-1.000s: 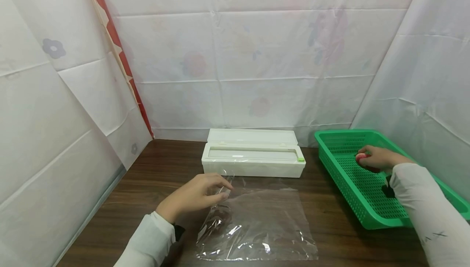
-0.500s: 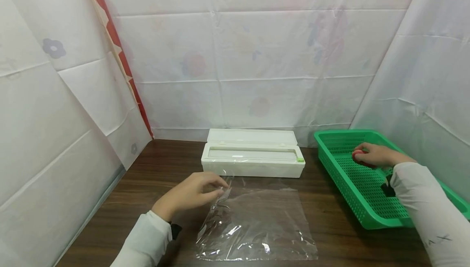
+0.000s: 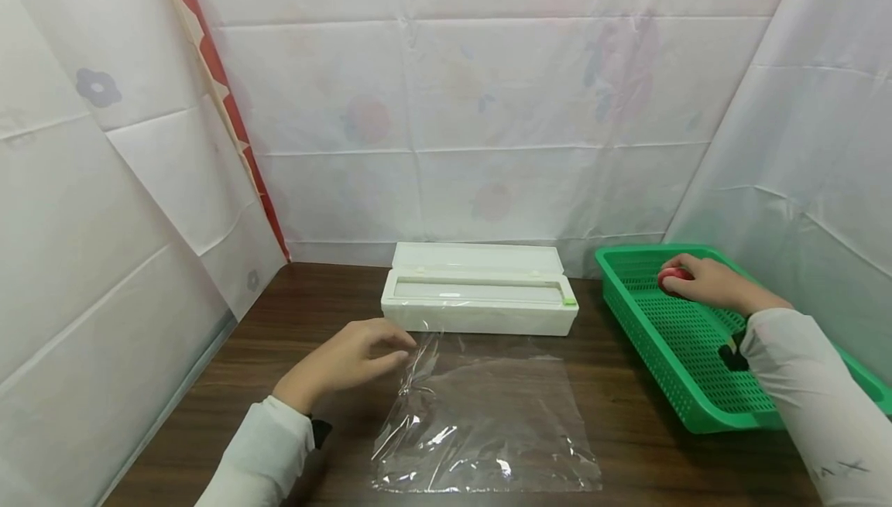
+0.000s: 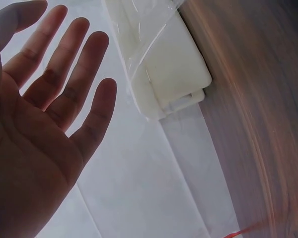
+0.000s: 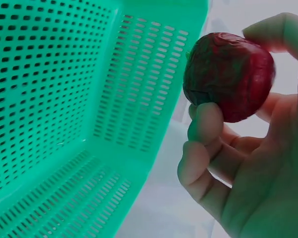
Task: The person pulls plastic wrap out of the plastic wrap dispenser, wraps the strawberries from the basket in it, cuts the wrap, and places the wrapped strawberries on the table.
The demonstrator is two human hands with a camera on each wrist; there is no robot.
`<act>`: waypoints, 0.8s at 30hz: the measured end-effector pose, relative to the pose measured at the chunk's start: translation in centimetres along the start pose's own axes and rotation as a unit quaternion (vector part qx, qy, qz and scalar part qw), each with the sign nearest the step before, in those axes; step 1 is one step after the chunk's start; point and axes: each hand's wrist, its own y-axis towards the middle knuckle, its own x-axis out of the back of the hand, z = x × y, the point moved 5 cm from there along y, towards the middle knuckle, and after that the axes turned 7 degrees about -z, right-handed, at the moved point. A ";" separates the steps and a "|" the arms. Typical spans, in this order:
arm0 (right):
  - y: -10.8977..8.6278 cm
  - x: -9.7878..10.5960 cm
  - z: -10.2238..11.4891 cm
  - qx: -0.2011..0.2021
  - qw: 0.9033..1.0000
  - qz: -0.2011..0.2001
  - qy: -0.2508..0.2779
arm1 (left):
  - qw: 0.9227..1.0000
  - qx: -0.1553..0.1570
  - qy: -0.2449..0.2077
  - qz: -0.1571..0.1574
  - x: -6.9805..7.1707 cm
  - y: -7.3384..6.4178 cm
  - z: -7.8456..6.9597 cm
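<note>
In the right wrist view, a small round red fruit (image 5: 229, 77) with dark, mottled skin is pinched between the thumb and fingers of my right hand (image 3: 712, 284). Its exact kind is unclear. That hand holds it above the green perforated basket (image 3: 658, 364). My left hand (image 3: 348, 360) hovers at the left edge of a clear sheet of plastic wrap (image 3: 498, 422), fingers spread and holding nothing. The wrap lies on the table, running from the front of a white wrap dispenser (image 3: 481, 317), whose lid is raised.
The dark wooden table (image 3: 279, 321) is bounded by pale printed cloth walls (image 3: 488, 89) at the back and sides. A green slider (image 3: 569, 301) sits at the dispenser's right end. The basket's raised rim stands right of the wrap.
My right hand has lifted the red fruit slightly up and to the left within the basket area. My left hand has drawn back leftward from the wrap's edge.
</note>
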 end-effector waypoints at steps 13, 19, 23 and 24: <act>0.2 0.7 3.5 0.016 1.000 -0.022 -0.007 | 0.998 0.045 -0.015 0.029 0.0 -0.6 1.1; 0.1 0.6 4.5 0.011 0.999 -0.028 -0.029 | 0.998 0.053 -0.018 0.031 0.1 -0.8 1.2; 0.2 0.1 5.4 0.035 0.999 -0.029 -0.019 | 0.998 0.054 -0.027 0.034 0.0 -0.8 1.2; 0.2 -0.1 5.7 0.042 0.999 -0.027 -0.014 | 0.997 0.056 -0.028 0.035 -0.1 -0.9 1.1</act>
